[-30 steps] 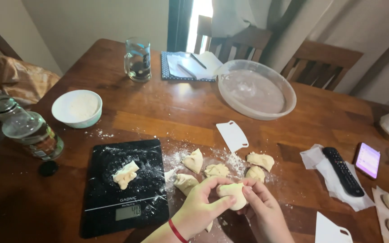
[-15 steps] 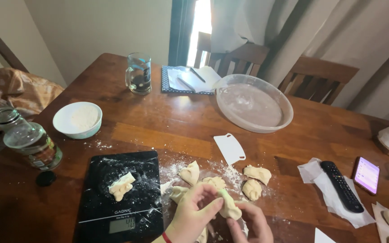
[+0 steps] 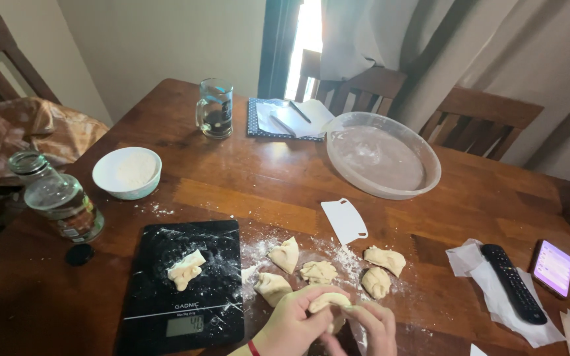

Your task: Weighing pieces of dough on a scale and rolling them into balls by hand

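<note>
Since earlier, both hands [image 3: 328,326] rounded the soft, pale dough piece [image 3: 328,302].

Your light comes from the bright gap between the curtains [image 3: 309,39] at the top, which is blown out to white. It leaves a warm sheen across the far half of the bench [image 3: 245,178] and glints on the glass mug [image 3: 215,109]. The near left corner falls dim and brown. Focus is sharp at centre; your hands at the bottom edge are slightly soft, and the edges bow outward from the wide lens.
</note>
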